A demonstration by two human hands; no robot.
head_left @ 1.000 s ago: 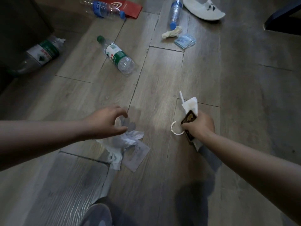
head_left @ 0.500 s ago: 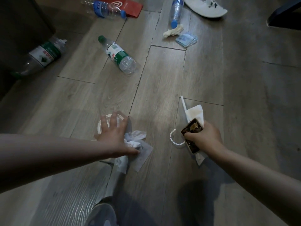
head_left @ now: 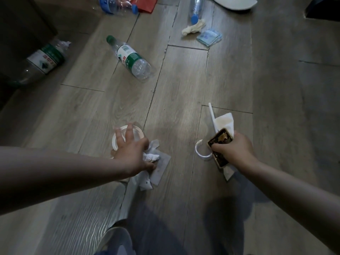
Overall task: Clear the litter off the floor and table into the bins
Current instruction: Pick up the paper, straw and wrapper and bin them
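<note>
The green-capped bottle [head_left: 140, 68] near the middle of the floor [head_left: 184, 80] carries a white and green label [head_left: 127, 56] with red Chinese characters, too blurred to read surely. The bigger bottle [head_left: 46, 58] at the floor's left edge shows similar print. The red packet [head_left: 147, 4] at the far edge bears a white curved sign.

Lid [head_left: 138, 134] L of ring [head_left: 203, 157], bottle [head_left: 131, 58] behind.

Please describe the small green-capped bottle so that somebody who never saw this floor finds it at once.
Start at the dark furniture on the left, where a large bottle lies. Further right, alone on the open floor, lies the small bottle. Its green cap sets it apart from the blue-capped bottles at the top edge.
</note>
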